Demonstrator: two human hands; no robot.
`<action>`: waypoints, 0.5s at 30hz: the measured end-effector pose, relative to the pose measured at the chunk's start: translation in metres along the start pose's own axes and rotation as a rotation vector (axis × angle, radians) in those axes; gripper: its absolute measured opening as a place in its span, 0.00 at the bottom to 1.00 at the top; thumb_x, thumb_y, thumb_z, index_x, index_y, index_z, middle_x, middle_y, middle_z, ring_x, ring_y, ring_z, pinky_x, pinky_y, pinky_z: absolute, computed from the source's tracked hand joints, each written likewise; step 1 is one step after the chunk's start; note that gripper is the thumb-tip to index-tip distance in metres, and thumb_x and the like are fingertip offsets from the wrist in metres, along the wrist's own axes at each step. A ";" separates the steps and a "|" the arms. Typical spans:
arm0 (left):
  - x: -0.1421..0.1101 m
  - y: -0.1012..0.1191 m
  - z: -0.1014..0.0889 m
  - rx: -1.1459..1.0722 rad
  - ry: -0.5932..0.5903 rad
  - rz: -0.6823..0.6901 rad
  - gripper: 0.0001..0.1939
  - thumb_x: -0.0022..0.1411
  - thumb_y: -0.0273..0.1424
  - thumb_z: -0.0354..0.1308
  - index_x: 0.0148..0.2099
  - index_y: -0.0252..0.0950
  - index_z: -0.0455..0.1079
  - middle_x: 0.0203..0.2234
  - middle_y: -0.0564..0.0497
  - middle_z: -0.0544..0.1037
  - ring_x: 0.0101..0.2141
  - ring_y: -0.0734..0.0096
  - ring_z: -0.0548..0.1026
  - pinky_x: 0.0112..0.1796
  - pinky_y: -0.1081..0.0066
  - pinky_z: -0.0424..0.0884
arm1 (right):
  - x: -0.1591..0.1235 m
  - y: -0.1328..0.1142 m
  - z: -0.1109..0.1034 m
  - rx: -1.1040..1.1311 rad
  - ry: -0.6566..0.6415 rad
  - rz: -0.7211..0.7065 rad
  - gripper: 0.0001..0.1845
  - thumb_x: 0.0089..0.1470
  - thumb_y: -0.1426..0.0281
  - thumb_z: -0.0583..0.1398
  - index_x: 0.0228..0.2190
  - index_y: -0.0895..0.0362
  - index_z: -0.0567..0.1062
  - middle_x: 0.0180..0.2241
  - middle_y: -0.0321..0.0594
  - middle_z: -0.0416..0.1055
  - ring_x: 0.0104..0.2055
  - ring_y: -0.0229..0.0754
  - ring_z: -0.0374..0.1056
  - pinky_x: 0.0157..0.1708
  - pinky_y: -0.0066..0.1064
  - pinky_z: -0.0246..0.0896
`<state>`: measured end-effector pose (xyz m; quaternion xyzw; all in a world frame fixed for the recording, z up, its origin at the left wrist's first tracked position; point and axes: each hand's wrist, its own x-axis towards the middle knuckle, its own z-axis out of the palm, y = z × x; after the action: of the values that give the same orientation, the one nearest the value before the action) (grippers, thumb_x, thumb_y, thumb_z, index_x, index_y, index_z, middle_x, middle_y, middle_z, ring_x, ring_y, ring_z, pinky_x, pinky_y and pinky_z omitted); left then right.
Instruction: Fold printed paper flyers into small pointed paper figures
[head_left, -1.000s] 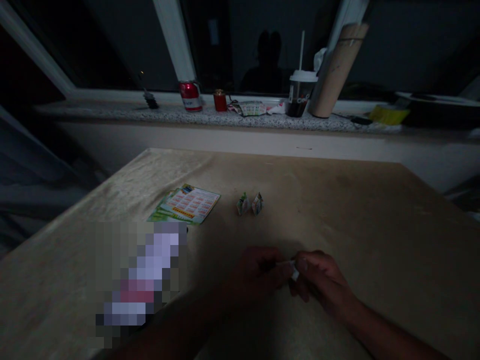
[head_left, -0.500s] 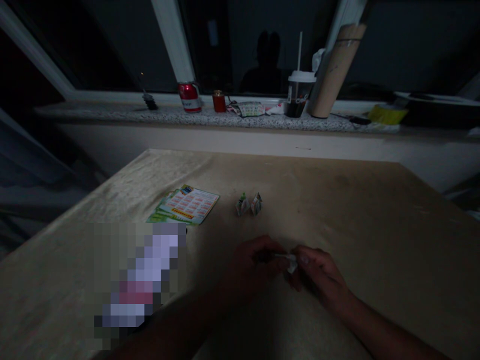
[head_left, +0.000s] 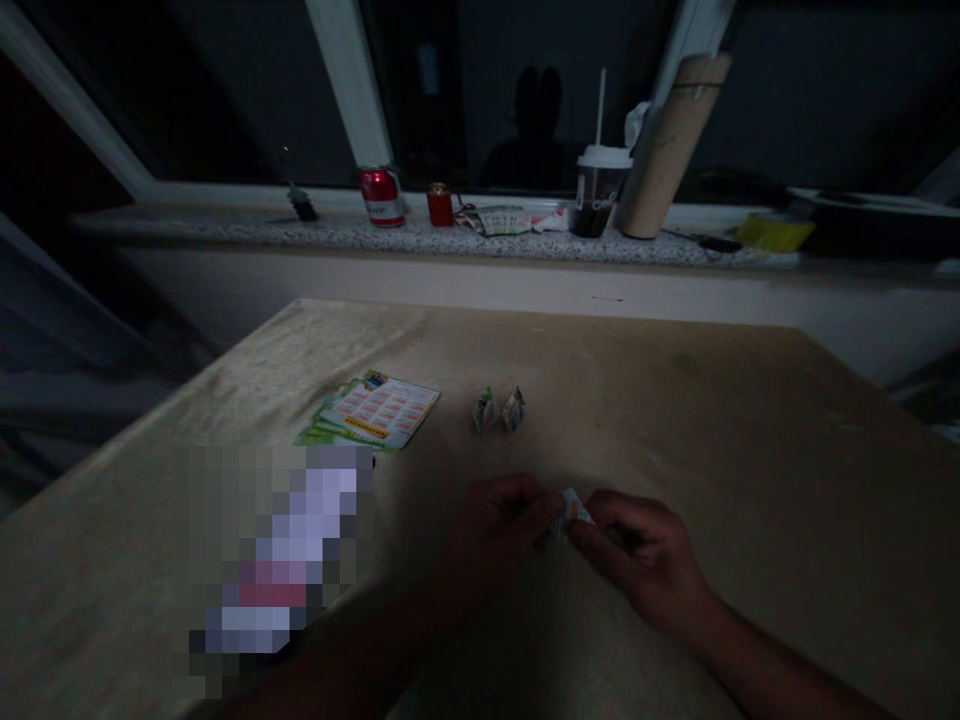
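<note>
A small folded piece of printed paper [head_left: 574, 507] is pinched between my two hands above the near middle of the table. My left hand [head_left: 504, 525] grips its left side with thumb and fingers. On its right side, the thumb and fingers of my right hand [head_left: 651, 548] are closed. Two small folded paper pieces [head_left: 486, 411] stand side by side on the table just beyond my hands. Left of them lies a stack of printed leaflets [head_left: 386, 408] with green edges. Fingers hide part of the held paper.
The table [head_left: 675, 400] has a pale cover. A pixelated object [head_left: 300, 540] lies at its left. On the windowsill behind stand a red can [head_left: 381, 197], a small orange-red jar [head_left: 440, 206], a lidded cup with a straw [head_left: 594, 190] and a tall tan cylinder [head_left: 675, 150].
The paper has turned, so its printed face now shows between my hands. My right hand has shifted its fingers on it, and my left hand has moved only slightly.
</note>
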<state>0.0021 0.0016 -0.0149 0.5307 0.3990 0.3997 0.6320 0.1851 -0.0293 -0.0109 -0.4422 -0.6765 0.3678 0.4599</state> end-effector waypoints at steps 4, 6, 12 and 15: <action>-0.001 0.002 0.002 -0.110 -0.050 -0.015 0.17 0.53 0.43 0.69 0.30 0.32 0.73 0.23 0.52 0.74 0.26 0.73 0.70 0.30 0.73 0.65 | -0.002 0.006 0.000 0.153 0.035 0.125 0.19 0.60 0.60 0.63 0.22 0.57 0.72 0.19 0.34 0.66 0.20 0.35 0.59 0.20 0.26 0.53; 0.000 0.004 0.000 -0.087 -0.061 -0.005 0.15 0.53 0.40 0.69 0.30 0.32 0.74 0.23 0.53 0.74 0.26 0.73 0.70 0.30 0.73 0.64 | -0.002 0.009 0.000 0.208 0.032 0.167 0.20 0.61 0.58 0.62 0.23 0.57 0.73 0.19 0.35 0.67 0.21 0.36 0.61 0.21 0.27 0.55; 0.005 0.014 -0.016 0.255 -0.120 0.125 0.12 0.61 0.36 0.61 0.29 0.33 0.72 0.21 0.57 0.66 0.24 0.76 0.62 0.27 0.74 0.56 | -0.003 0.013 0.000 0.230 -0.045 0.136 0.18 0.61 0.57 0.62 0.26 0.56 0.72 0.22 0.33 0.64 0.25 0.36 0.59 0.24 0.28 0.53; 0.006 0.015 -0.019 0.376 -0.259 0.209 0.14 0.65 0.36 0.57 0.29 0.33 0.71 0.22 0.56 0.66 0.26 0.75 0.63 0.28 0.74 0.56 | -0.003 0.013 -0.001 0.161 -0.088 0.116 0.17 0.63 0.60 0.60 0.26 0.56 0.70 0.22 0.33 0.62 0.25 0.36 0.58 0.25 0.28 0.53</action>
<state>-0.0147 0.0154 -0.0030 0.7240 0.3252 0.3102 0.5233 0.1898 -0.0273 -0.0237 -0.4256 -0.6376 0.4661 0.4417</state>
